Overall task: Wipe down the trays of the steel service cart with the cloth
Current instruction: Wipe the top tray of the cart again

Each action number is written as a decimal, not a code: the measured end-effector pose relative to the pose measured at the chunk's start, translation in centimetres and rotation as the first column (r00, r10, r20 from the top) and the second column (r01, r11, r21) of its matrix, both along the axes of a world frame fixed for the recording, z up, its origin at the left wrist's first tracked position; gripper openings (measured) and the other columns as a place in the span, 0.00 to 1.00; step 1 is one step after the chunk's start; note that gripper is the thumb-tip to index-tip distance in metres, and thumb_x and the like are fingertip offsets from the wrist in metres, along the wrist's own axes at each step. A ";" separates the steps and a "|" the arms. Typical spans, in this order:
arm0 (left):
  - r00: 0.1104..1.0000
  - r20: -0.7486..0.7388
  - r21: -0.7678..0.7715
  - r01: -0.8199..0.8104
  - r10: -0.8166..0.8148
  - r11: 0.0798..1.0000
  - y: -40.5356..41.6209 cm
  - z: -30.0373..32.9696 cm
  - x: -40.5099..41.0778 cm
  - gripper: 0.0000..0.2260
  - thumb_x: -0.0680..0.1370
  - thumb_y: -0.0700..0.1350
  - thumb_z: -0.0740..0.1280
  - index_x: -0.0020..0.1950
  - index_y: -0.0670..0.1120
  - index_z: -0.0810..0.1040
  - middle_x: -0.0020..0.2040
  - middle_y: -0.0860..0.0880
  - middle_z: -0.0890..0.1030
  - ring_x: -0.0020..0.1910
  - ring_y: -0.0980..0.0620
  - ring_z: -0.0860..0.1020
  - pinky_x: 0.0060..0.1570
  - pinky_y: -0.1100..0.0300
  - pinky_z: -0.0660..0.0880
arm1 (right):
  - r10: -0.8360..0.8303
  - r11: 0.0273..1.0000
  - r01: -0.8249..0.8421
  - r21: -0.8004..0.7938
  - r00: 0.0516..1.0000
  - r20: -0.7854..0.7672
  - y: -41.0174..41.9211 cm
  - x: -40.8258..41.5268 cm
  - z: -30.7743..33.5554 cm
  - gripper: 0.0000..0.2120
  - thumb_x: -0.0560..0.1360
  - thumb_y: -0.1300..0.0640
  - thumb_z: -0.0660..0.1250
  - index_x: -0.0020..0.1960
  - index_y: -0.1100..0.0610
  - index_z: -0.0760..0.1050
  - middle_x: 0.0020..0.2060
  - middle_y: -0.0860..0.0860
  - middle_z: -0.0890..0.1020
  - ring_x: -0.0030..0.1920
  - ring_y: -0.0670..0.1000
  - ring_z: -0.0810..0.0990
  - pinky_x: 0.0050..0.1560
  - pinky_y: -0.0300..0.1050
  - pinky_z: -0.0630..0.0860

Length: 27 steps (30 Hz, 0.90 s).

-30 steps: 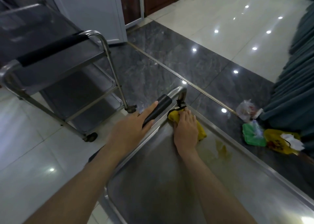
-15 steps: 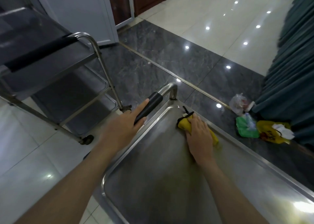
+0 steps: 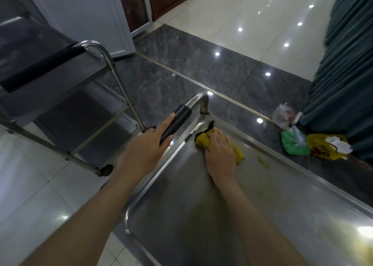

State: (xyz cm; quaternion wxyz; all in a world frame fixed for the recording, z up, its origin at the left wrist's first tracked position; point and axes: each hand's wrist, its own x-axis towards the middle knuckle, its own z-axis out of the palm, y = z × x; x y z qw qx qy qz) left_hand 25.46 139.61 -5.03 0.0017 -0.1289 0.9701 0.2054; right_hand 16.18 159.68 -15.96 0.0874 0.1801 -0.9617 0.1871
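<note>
Dim, cool indoor light; ceiling lamps mirror as small white glare spots across the glossy floor (image 3: 232, 43) in the upper right of the frame. A bright flare burns at the lower right edge on the steel tray (image 3: 282, 215). Wide-angle bending curves lines near the edges, and the forearms at the bottom look soft

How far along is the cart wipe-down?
Early. In hand: right hand presses the yellow cloth on the top tray near its far corner; left hand grips the handle. Left: yellowish smear beside the cloth. Lower trays not visible.
</note>
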 end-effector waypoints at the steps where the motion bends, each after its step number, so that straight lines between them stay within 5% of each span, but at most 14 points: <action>1: 1.000 0.000 -0.006 0.003 -0.003 1.000 0.0 0.0 0.0 0.27 0.85 0.61 0.53 0.81 0.68 0.43 0.52 0.48 0.79 0.39 0.53 0.78 0.34 0.60 0.68 | 0.030 0.999 -0.030 -0.013 1.000 0.004 -1.4 0.4 0.0 0.18 0.80 0.57 0.66 0.69 0.58 0.74 0.71 0.57 0.76 0.73 0.57 0.73 0.76 0.55 0.66; 10: 1.000 -0.004 0.003 0.008 -0.008 1.000 -0.1 0.0 0.2 0.30 0.84 0.61 0.56 0.81 0.69 0.42 0.50 0.49 0.78 0.39 0.55 0.77 0.39 0.56 0.74 | 0.144 0.990 -0.143 -0.015 0.989 0.025 -1.8 3.0 -0.1 0.20 0.81 0.51 0.68 0.71 0.52 0.73 0.73 0.53 0.74 0.73 0.53 0.73 0.76 0.53 0.67; 16: 1.000 -0.003 0.024 0.001 0.000 1.000 -0.2 0.1 0.4 0.30 0.84 0.61 0.57 0.79 0.72 0.42 0.46 0.49 0.79 0.37 0.53 0.78 0.42 0.49 0.80 | -0.047 0.998 0.049 -0.031 0.997 0.056 5.5 2.5 0.6 0.24 0.79 0.52 0.70 0.73 0.55 0.72 0.73 0.55 0.74 0.74 0.56 0.71 0.76 0.57 0.66; 21: 1.000 -0.014 0.023 0.004 -0.004 1.000 0.0 0.2 0.2 0.29 0.84 0.60 0.57 0.80 0.71 0.43 0.47 0.49 0.79 0.36 0.55 0.77 0.38 0.52 0.76 | -0.231 0.973 0.231 0.021 0.971 0.055 12.1 2.9 0.2 0.25 0.79 0.52 0.70 0.74 0.56 0.70 0.74 0.56 0.73 0.74 0.58 0.71 0.76 0.57 0.66; 27: 1.000 -0.019 0.009 0.004 -0.004 1.000 -0.1 0.0 0.3 0.29 0.84 0.60 0.55 0.79 0.71 0.42 0.50 0.47 0.80 0.40 0.50 0.79 0.40 0.49 0.76 | -0.384 0.923 0.385 -0.011 0.923 0.026 13.0 4.1 -0.1 0.24 0.78 0.57 0.71 0.72 0.61 0.73 0.72 0.60 0.75 0.73 0.61 0.73 0.75 0.59 0.66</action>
